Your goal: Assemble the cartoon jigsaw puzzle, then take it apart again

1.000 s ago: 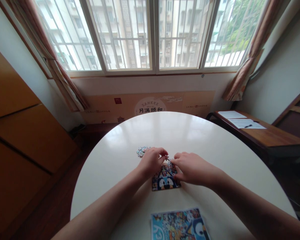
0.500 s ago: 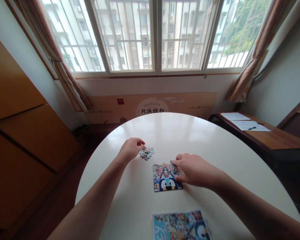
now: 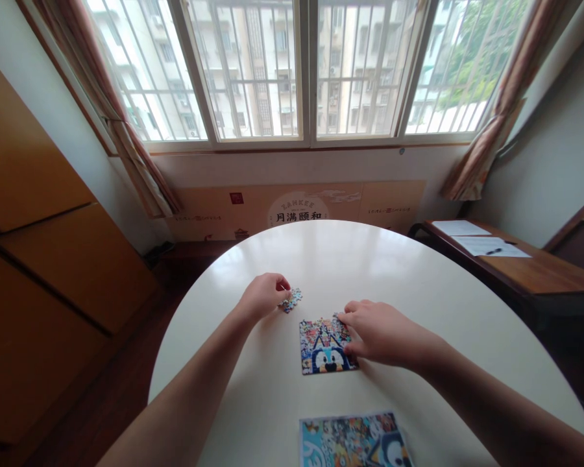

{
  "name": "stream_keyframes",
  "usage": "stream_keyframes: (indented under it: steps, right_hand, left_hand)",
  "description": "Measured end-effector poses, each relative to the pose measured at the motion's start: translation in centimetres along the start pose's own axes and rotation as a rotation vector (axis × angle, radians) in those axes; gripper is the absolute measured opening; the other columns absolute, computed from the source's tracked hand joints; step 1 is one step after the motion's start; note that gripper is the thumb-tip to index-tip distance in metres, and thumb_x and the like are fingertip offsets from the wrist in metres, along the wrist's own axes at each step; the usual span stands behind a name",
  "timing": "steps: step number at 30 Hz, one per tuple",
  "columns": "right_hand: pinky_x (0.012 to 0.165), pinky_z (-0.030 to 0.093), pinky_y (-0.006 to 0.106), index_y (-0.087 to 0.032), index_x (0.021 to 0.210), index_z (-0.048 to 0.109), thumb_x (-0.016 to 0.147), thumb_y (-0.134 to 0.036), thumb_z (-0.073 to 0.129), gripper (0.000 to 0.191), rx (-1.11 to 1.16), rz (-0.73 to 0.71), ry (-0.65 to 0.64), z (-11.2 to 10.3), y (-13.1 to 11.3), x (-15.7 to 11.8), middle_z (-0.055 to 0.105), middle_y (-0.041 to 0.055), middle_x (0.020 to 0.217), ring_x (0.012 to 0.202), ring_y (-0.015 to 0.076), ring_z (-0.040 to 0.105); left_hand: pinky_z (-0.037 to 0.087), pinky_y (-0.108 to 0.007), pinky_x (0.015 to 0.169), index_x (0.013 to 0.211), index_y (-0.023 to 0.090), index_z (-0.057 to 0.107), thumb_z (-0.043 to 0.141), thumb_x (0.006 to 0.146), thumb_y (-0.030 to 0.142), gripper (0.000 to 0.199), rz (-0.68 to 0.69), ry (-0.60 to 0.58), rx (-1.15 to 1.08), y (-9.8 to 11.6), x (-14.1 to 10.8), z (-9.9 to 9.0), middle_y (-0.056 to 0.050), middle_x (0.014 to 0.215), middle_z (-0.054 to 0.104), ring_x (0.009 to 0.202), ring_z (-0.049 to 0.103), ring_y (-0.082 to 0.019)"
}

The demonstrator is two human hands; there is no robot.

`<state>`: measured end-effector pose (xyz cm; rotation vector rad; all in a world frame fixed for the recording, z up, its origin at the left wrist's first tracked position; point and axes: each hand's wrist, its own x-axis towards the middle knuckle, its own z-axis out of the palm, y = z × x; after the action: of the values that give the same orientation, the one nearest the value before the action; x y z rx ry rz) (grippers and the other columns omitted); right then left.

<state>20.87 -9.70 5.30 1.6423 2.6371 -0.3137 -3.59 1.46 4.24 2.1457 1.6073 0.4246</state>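
My left hand (image 3: 267, 294) is at a small heap of loose jigsaw pieces (image 3: 292, 299), thumb and fingertips pinched together on a piece at its left side. The fingers cover part of the heap. Right of centre lies a partly assembled jigsaw puzzle (image 3: 325, 347) with a blue cartoon dog's face at its lower edge and a crowded, colourful pattern above. Its top edge is uneven. My right hand (image 3: 372, 329) grips the puzzle's right side, forefinger at the top right corner and thumb lower down, hiding part of that edge.
A flat printed picture (image 3: 353, 441) with the same dog lies at the near side of the round white table (image 3: 253, 402). Beyond the table's right edge, papers (image 3: 489, 246) and a pen rest on a wooden desk (image 3: 564, 272). A barred window is ahead, wooden cabinets (image 3: 39, 259) left.
My left hand has moved slightly right and down onto the heap, its fingertips closing at the pieces. My right hand stays at the puzzle's edge. The view has shifted slightly.
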Motion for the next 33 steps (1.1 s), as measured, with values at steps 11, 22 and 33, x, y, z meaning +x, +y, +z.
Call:
stream_keyframes:
  steps: [11, 22, 33]
  right_hand:
    - [0.069, 0.042, 0.033, -0.019, 0.096, 0.07, 0.081, -0.041, 0.065, 0.028, -0.013, 0.007, 0.01, -0.5, -0.1, -0.3, 0.069, 0.0111, 0.098, 0.09, 0.0284, 0.064]
    - [0.076, 0.045, 0.032, -0.024, 0.106, 0.073, 0.085, -0.028, 0.056, 0.027, 0.02, 0.124, 0.129, 0.4, 1.8, 1.0, 0.072, 0.0065, 0.104, 0.094, 0.0248, 0.067]
    - [0.075, 0.043, 0.031, -0.024, 0.097, 0.073, 0.083, -0.028, 0.058, 0.022, 0.1, 0.118, 0.095, 0.7, 2.3, 1.5, 0.071, 0.0062, 0.1, 0.09, 0.023, 0.065]
  left_hand:
    - [0.042, -0.027, 0.066, 0.085, 0.02, 0.074, 0.062, 0.084, 0.027, 0.013, 0.236, 0.137, 0.128, 1.4, -1.1, -0.3, -0.003, 0.081, 0.073, 0.074, 0.064, -0.018]
    - [0.043, -0.026, 0.066, 0.097, 0.024, 0.075, 0.067, 0.08, 0.022, 0.019, 0.598, -0.234, 0.17, 4.2, -3.4, 2.7, -0.001, 0.08, 0.074, 0.072, 0.064, -0.017]
    - [0.044, -0.025, 0.067, 0.107, 0.032, 0.077, 0.065, 0.079, 0.019, 0.033, 0.634, -0.294, 0.081, 3.5, -3.1, 3.6, 0.0, 0.084, 0.076, 0.07, 0.065, -0.016]
